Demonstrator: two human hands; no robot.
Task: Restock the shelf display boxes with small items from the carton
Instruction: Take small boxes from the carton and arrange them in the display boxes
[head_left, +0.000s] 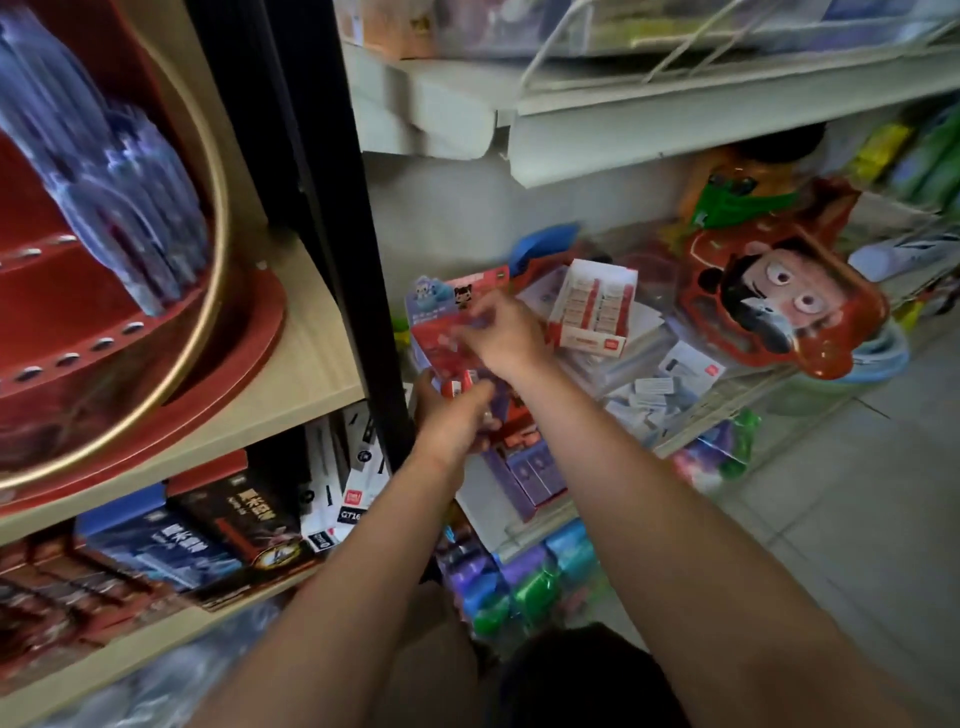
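Display box (447, 332), red with cartoon figures on its raised header card, stands on the wire shelf (727, 415) just right of the black upright post (358, 249), near the picture's centre; its print is too blurred to read. Over its front, the right hand (506, 338) has its fingers curled on something small and pale, but motion blur hides what. At about seven o'clock from that hand, touching the box's lower edge, the left hand (457, 415) grips a few small red and white items (457, 387); their labels cannot be read. At two o'clock from the hands sits a white and red box of erasers (597, 312), its red logo illegible. Farther right at three o'clock lies a red cartoon-face pack (779, 296). On the wooden shelf at eight o'clock, a white packet (350, 512) shows "GT16", partly cut off by the left forearm. Dark card boxes (228, 525) beside it carry Chinese characters too smeared to make out. At ten o'clock a red round pen stand (104, 291) is blurred.
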